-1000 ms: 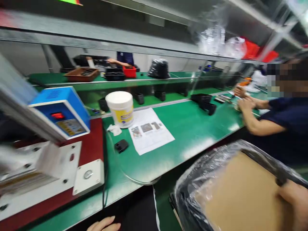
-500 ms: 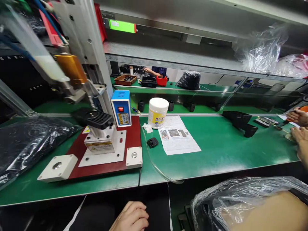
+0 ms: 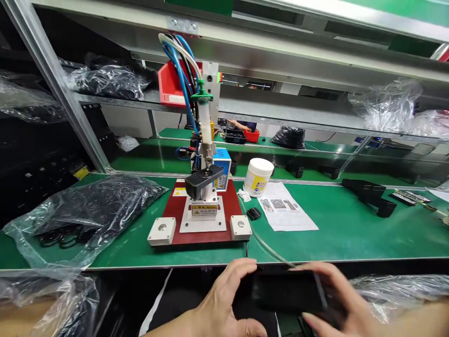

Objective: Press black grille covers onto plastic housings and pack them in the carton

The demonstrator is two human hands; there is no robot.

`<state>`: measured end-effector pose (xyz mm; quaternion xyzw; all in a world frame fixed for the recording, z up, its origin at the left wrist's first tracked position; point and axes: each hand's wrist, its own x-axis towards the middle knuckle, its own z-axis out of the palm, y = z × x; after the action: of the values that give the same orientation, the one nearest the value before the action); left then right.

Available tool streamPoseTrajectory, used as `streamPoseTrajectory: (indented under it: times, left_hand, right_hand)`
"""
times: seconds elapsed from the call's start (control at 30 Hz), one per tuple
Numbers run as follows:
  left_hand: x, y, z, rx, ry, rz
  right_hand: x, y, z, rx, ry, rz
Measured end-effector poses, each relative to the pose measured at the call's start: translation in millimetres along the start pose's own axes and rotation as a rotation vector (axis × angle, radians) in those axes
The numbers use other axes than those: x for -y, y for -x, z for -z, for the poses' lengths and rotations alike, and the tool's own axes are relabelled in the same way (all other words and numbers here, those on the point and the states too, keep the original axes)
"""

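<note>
A black rectangular plastic housing [image 3: 289, 291], blurred, is in front of the bench edge, held in my right hand [image 3: 345, 304] between thumb and fingers. My left hand [image 3: 224, 297] stands beside its left end, fingers and thumb apart; a firm hold by this hand does not show. On the bench, a dispensing machine [image 3: 205, 192] carries a slotted black part [image 3: 204, 180] on its fixture, under the nozzle of an upright syringe [image 3: 205, 124]. Two white button boxes [image 3: 162, 231] sit at the front corners of its red base [image 3: 196, 238].
A printed sheet [image 3: 291, 215], a white tub [image 3: 258, 177] and a small black part [image 3: 254, 214] are right of the machine. Black angled parts [image 3: 368, 196] lie farther right. Plastic-wrapped goods [image 3: 105, 206] cover the left bench. A clear tube [image 3: 270, 250] reaches the front edge.
My view has swung left, so the machine now stands near the middle. My right hand has come in from the right with the black housing, and my left hand has risen and opened.
</note>
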<state>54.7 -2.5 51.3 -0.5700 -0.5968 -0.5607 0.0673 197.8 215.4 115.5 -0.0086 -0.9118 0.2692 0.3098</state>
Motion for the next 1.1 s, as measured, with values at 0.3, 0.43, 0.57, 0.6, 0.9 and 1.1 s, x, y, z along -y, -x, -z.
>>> streamPoseTrajectory:
  times: [0.3, 0.43, 0.57, 0.6, 0.9, 1.1]
  left_hand:
    - [-15, 44, 79.0, -0.278, -0.295, 0.241]
    - [-13, 49, 90.3, -0.226, -0.299, 0.321]
    - [-9, 49, 91.6, -0.281, -0.167, 0.461]
    - [-7, 49, 91.7, -0.316, -0.093, 0.498]
    - [-6, 41, 90.1, -0.406, 0.189, 0.610]
    - [-6, 41, 90.0, -0.408, 0.146, 0.611]
  right_hand:
    - [66, -39, -103, 0.440, -0.544, -0.117]
    - [59, -41, -108, 0.470, -0.422, -0.090]
    - [58, -47, -110, 0.418, -0.466, -0.103]
    - [58, -48, -110, 0.396, -0.491, -0.126]
    - [55, -48, -110, 0.319, -0.530, -0.132]
    - [50, -47, -111, 0.351, -0.523, -0.121]
